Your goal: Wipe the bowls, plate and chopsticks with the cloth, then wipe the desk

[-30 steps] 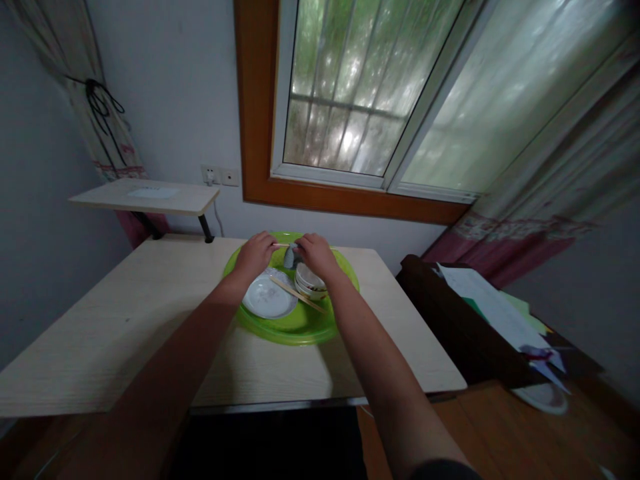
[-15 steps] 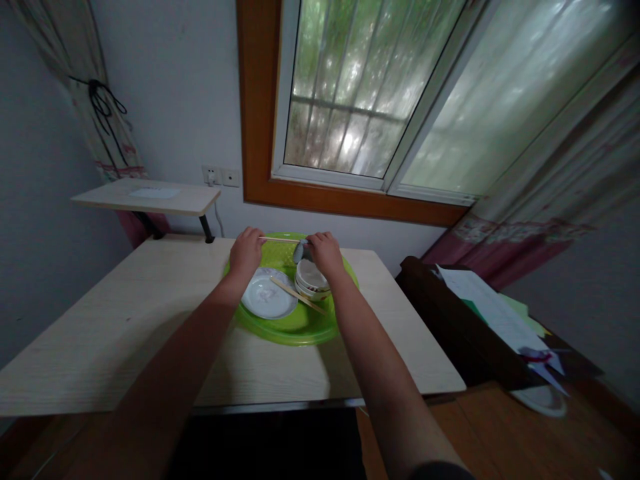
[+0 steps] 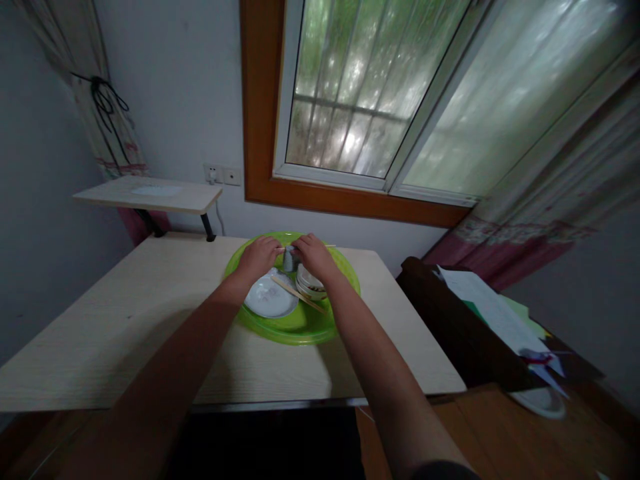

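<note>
Above the far part of a green basin [image 3: 280, 331], my left hand [image 3: 260, 258] is closed on one end of a thin chopstick [image 3: 280, 250]. My right hand [image 3: 314, 257] pinches a small grey cloth [image 3: 289, 261] around the same chopstick, close beside the left. The chopstick's other end pokes out past my right hand. Below, inside the basin, lie a white plate [image 3: 270, 298] and stacked white bowls [image 3: 309, 285], partly covered by my right hand. A pair of light wooden chopsticks [image 3: 300, 295] rests slanting across the plate's edge beside the bowls.
The basin stands on a pale wooden table [image 3: 165, 320]. A small raised shelf [image 3: 190, 195] is at the back left, near wall sockets [image 3: 223, 175]. To the right is a dark brown piece of furniture [image 3: 440, 320] with papers [image 3: 485, 300] on it.
My hands have come together: the left moved right along with the chopstick, and the right shifted slightly left with the cloth. The chopstick's end now sticks out to the right.
</note>
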{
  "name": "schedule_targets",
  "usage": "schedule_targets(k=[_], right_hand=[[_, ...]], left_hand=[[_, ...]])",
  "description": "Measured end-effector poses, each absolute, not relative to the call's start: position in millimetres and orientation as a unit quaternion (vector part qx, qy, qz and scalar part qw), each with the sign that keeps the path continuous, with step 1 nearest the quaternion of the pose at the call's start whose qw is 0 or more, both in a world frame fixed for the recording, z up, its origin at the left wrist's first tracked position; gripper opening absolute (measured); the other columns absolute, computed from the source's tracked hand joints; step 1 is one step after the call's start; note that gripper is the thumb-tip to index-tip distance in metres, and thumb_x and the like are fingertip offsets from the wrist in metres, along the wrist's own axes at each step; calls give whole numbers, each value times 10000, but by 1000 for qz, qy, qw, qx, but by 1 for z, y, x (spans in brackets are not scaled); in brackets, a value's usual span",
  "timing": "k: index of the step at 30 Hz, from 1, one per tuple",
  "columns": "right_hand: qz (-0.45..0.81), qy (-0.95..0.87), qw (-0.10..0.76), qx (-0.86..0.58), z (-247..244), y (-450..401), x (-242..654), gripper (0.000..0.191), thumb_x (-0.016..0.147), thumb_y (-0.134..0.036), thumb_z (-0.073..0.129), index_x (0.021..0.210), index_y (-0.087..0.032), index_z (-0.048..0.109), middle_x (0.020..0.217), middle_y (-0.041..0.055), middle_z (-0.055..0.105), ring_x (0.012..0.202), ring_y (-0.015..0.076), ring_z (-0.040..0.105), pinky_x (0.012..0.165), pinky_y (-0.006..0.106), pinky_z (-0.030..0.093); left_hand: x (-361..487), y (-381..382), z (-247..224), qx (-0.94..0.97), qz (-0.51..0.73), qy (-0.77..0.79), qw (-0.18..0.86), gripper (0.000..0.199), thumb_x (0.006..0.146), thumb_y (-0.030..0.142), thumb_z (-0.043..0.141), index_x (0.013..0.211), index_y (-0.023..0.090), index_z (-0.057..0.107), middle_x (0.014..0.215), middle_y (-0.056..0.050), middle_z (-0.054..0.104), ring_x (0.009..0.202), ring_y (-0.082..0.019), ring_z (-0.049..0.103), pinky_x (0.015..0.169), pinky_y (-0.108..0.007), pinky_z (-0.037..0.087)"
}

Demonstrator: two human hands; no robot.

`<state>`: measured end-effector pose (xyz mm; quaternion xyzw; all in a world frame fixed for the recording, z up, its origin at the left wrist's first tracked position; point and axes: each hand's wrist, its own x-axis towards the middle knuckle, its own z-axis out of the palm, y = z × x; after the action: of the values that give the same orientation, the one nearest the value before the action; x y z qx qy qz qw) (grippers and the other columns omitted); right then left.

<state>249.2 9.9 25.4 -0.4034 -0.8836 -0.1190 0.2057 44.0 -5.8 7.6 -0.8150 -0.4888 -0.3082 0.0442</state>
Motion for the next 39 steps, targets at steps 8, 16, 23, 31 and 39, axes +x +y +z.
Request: schedule_targets(k=[8,16,23,31,39], right_hand=[[-120,-823,218,-510,26,17,268,240,1011,-294,571,1176,-183,705,1116,105,701,1042,269,548,884,353,401],[-102,-826,206,-514,26,16,270,236,1017,-292,554,1164,-186,705,1116,115,698,1058,270,549,887,351,396],[-87,-869,183,-451,26,12,255,240,1014,-293,566,1182,-191,704,1110,114,695,1070,254,562,922,345,404],[-90,-861,194,-461,26,14,258,284,1041,-316,502,1205,-209,708,1121,98,708,1052,249,575,898,339,413],[-108,-804,195,-552,26,20,276,251,1015,-314,548,1172,-210,714,1145,100,709,1073,262,567,891,337,405]], left_hand=[[32,-1,10,-740,-338,-575,84,207,1005,282,503,984,207,695,1032,-90,700,1019,-255,615,881,-357,453],[33,-6,14,-740,-288,-599,103,241,995,340,521,984,202,718,1042,-113,724,1060,-291,597,917,-419,408],[42,-12,13,-808,-242,-527,99,309,1017,365,477,975,188,727,1014,-111,746,1009,-267,643,901,-390,432],[44,-15,15,-785,-257,-561,64,302,1028,341,445,1038,222,723,1076,-94,743,1013,-241,666,838,-325,459],[39,-15,16,-749,-250,-610,66,295,1028,317,431,1082,230,709,1126,-93,730,1031,-249,668,825,-335,460]])
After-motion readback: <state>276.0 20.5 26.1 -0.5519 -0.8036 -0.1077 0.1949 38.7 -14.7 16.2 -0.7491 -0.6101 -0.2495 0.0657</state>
